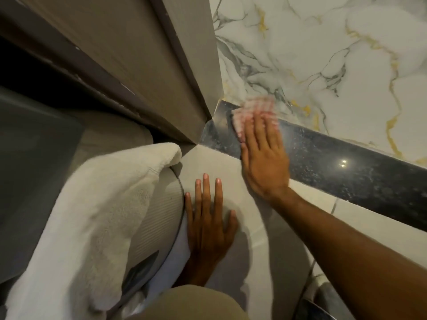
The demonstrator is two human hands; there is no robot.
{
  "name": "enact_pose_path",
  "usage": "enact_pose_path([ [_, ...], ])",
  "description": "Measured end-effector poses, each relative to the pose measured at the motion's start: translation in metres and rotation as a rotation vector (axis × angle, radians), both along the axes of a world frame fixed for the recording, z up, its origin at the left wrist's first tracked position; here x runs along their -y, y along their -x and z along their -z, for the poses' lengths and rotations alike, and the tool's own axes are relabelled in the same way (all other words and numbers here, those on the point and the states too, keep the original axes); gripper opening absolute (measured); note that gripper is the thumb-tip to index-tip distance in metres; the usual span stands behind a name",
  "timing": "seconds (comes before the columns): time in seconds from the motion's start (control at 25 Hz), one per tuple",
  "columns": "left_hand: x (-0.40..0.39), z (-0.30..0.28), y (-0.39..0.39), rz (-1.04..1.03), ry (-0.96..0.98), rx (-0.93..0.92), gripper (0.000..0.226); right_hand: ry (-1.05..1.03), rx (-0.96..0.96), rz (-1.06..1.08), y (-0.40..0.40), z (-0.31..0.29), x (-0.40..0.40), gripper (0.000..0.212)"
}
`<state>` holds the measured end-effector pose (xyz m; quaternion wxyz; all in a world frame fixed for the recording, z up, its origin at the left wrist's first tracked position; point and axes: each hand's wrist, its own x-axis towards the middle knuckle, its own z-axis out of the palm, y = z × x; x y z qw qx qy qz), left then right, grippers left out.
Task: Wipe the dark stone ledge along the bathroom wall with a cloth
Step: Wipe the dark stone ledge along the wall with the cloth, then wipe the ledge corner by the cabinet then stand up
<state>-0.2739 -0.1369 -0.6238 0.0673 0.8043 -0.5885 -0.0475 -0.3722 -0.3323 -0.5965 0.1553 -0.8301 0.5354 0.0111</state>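
The dark speckled stone ledge (335,167) runs from the door-frame corner down to the right, under the marble wall. A pink-and-white checked cloth (254,112), blurred by motion, lies on the ledge's upper left end. My right hand (263,158) presses flat on the cloth with fingers spread, most of the cloth showing beyond the fingertips. My left hand (209,225) rests flat, palm down and fingers apart, on the beige tile surface (208,158) below the ledge, holding nothing.
A white marble wall (323,54) with grey and gold veins rises behind the ledge. A beige door frame (180,65) meets the ledge's left end. A white towel (92,215) drapes over a ribbed rounded object (157,218) at my left.
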Motion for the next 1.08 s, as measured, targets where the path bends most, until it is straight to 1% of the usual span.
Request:
enact_pose_path([
  [0.08,0.003,-0.012,0.002,-0.015,-0.027,-0.009,0.074,-0.032,0.035,-0.180,0.000,-0.001,-0.028,0.070],
  [0.12,0.004,-0.023,0.003,-0.029,-0.038,-0.013,0.074,-0.074,0.045,-0.223,0.010,-0.009,-0.048,0.074],
  [0.2,0.001,-0.052,0.007,-0.031,-0.058,-0.016,0.072,-0.207,0.072,-0.189,0.029,-0.034,-0.085,0.081],
  [0.28,-0.003,-0.096,0.011,-0.013,-0.097,-0.022,0.069,-0.397,0.095,-0.070,0.038,-0.068,-0.106,0.082],
  [0.36,-0.010,-0.155,0.017,0.032,-0.173,-0.023,0.068,-0.565,0.169,0.123,0.042,-0.119,-0.120,0.079],
  [0.4,-0.011,-0.186,0.018,0.052,-0.210,-0.024,0.069,-0.629,0.256,0.213,0.043,-0.149,-0.122,0.074],
  [0.48,-0.008,-0.250,0.018,0.056,-0.237,-0.030,0.068,-0.731,0.499,0.398,0.047,-0.220,-0.119,0.062],
  [0.56,-0.009,-0.315,0.017,0.062,-0.239,-0.014,0.067,-0.745,0.667,0.552,0.051,-0.294,-0.116,0.056],
  [0.64,-0.014,-0.390,0.017,0.108,-0.222,-0.031,0.064,-0.700,0.738,0.601,0.054,-0.370,-0.125,0.055],
  [0.76,-0.029,-0.501,0.013,0.161,-0.169,-0.080,0.068,-0.605,0.764,0.618,0.052,-0.471,-0.148,0.055],
  [0.84,-0.042,-0.558,0.000,0.175,-0.165,-0.091,0.068,-0.571,0.753,0.665,0.045,-0.526,-0.165,0.055],
  [0.96,-0.063,-0.603,-0.037,0.175,-0.218,-0.073,0.070,-0.567,0.751,0.695,0.026,-0.578,-0.190,0.055],
  [1.08,-0.092,-0.617,-0.096,0.215,-0.234,-0.067,0.073,-0.530,0.750,0.683,-0.013,-0.606,-0.224,0.054],
])
